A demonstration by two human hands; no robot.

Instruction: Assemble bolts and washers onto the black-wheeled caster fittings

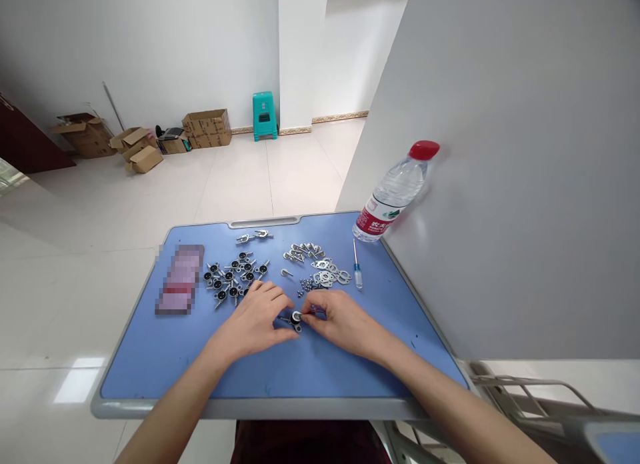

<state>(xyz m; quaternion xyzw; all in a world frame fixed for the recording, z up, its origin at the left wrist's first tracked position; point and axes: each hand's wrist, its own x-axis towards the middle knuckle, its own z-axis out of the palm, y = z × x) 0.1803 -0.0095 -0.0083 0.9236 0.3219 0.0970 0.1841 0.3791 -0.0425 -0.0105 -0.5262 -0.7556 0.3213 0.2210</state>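
Note:
A small metal fitting with a black round centre [295, 322] lies on the blue table between my hands. My left hand [255, 319] curves around its left side, thumb and fingers apart. The fingertips of my right hand [333, 316] are pinched on a small silver round-headed pin [296, 315] over the black centre; its shank is mostly hidden. Several similar black-centred fittings [235, 276] lie beyond my left hand. Beyond my right hand are small screws [305, 286], flat metal plates [330, 273] and round-headed pins [305, 251], with one loose pin [286, 273] apart.
A screwdriver [357, 267] and a water bottle [395, 197] stand or lie at the right, beside a grey partition [525, 184]. Two forked metal pieces [254, 237] lie near the far edge. A blurred pinkish object [181, 281] is at left. Cardboard boxes [207, 129] and a green stool [265, 115] are beyond.

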